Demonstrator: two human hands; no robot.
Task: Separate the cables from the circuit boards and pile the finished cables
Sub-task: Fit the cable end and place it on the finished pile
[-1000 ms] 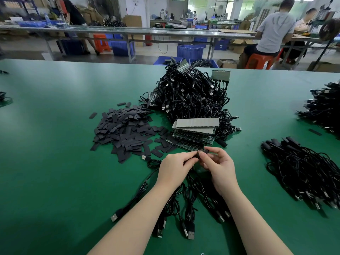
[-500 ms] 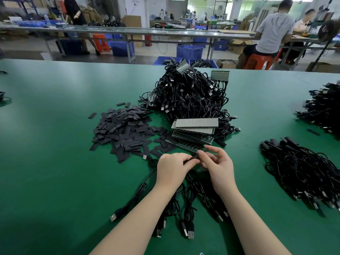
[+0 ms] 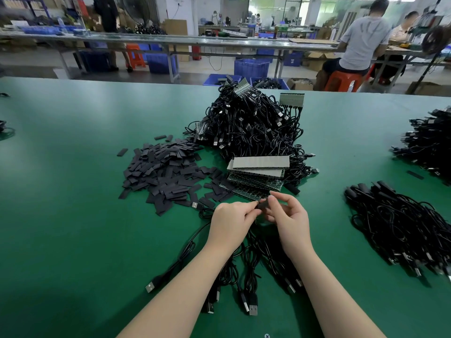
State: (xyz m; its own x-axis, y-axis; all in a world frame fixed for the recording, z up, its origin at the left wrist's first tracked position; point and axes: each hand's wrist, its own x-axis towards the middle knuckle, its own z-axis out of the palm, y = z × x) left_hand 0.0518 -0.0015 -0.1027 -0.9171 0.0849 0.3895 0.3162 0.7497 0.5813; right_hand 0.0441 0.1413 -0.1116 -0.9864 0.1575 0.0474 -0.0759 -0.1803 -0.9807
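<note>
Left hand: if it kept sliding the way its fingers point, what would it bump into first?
The left hand points right, toward the small black piece it pinches together with the right hand. Going on, it would probably meet the right hand's fingers first, though depth is hard to judge.

I saw open green table [image 3: 61,215] across the left and lower left of the frame. The strip heap [image 3: 166,172], board stack [image 3: 258,172] and tangled cable mound [image 3: 251,123] blocked the centre; a cable pile [image 3: 402,225] filled the right, with a clear lane between.
</note>
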